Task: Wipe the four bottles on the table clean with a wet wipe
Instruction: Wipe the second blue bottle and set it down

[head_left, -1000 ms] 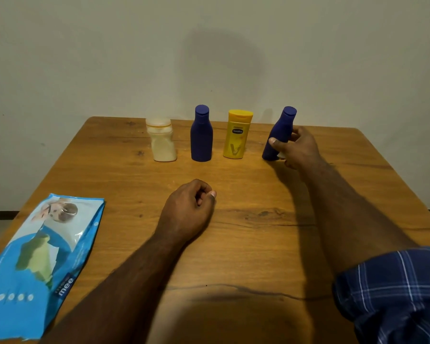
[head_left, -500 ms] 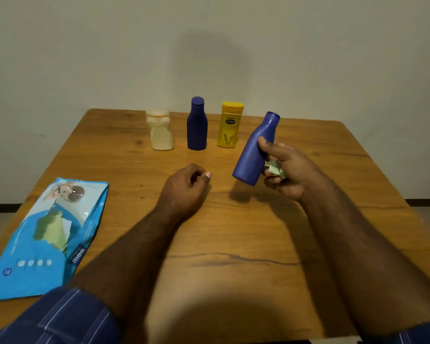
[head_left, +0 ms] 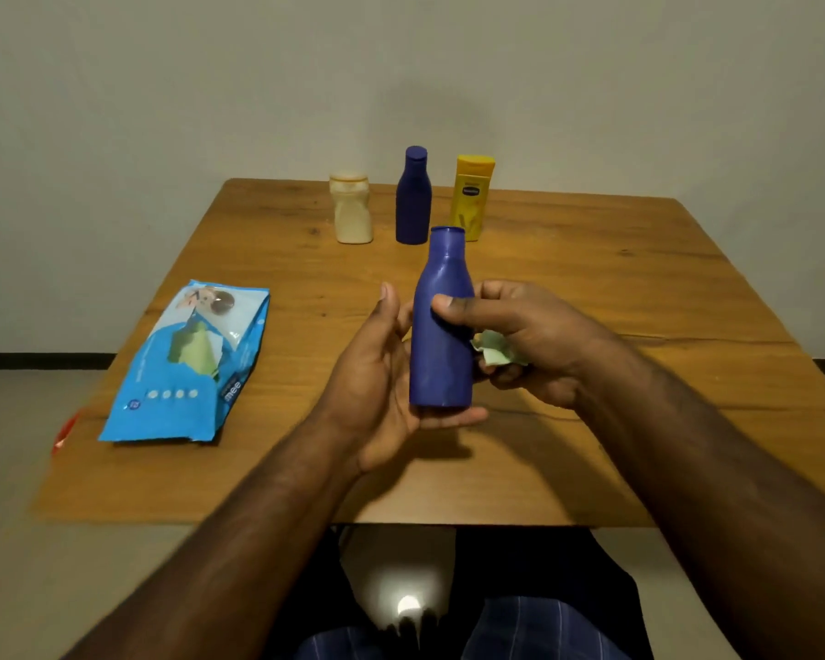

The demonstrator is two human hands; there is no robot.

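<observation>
Three bottles stand at the far side of the wooden table [head_left: 591, 288]: cream [head_left: 352, 209], dark blue [head_left: 413, 197], yellow [head_left: 471, 195]. Left of the held bottle lies a wipes pack [head_left: 187, 364]. Right hand [head_left: 520, 340] grips the held blue bottle [head_left: 441, 326] upright above the table, seemingly pinching a crumpled wipe [head_left: 495, 352]. Left hand [head_left: 377, 378], fingers straight, supports its base.

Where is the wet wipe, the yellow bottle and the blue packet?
wet wipe [head_left: 495, 351], head view, on the crumpled bit showing beside the palm of the right hand [head_left: 525, 343].
yellow bottle [head_left: 471, 197], head view, on the front label.
blue packet [head_left: 187, 369], head view, on the middle of its front.
</observation>
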